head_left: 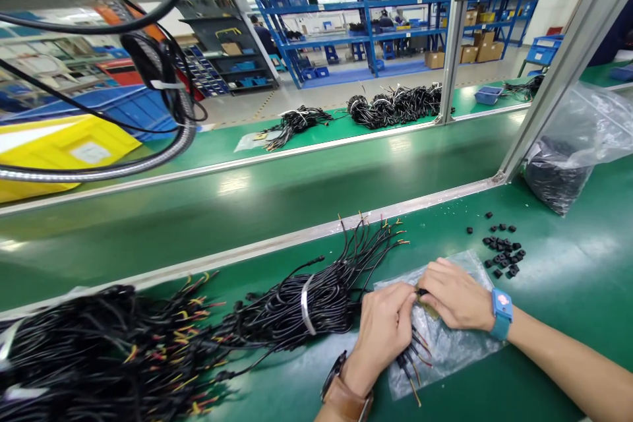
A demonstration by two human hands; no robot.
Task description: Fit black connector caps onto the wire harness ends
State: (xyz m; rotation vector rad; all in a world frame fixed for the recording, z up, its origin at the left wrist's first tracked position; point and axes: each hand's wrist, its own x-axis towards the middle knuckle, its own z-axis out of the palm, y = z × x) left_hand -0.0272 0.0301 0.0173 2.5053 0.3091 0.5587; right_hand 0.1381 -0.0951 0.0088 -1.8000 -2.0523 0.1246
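Observation:
My left hand (383, 330) and my right hand (455, 293) meet over a clear plastic bag (445, 343) lying on the green bench. Both are closed in a pinch around a small black connector (421, 292) on a thin wire. Several short black wires with coloured ends (413, 362) stick out below my left hand. A bundle of black cables (297, 306) tied with a white band lies just left of my hands. A small heap of loose black plastic parts (504, 254) sits to the right, beyond my right wrist, which wears a blue wrist strap (502, 313).
A large pile of black cables with red and yellow ends (109, 356) fills the near left. A green conveyor belt (277, 198) runs across behind the bench. A plastic bag of black parts (558, 178) leans by the metal post (558, 72). More cable bundles (390, 105) lie beyond.

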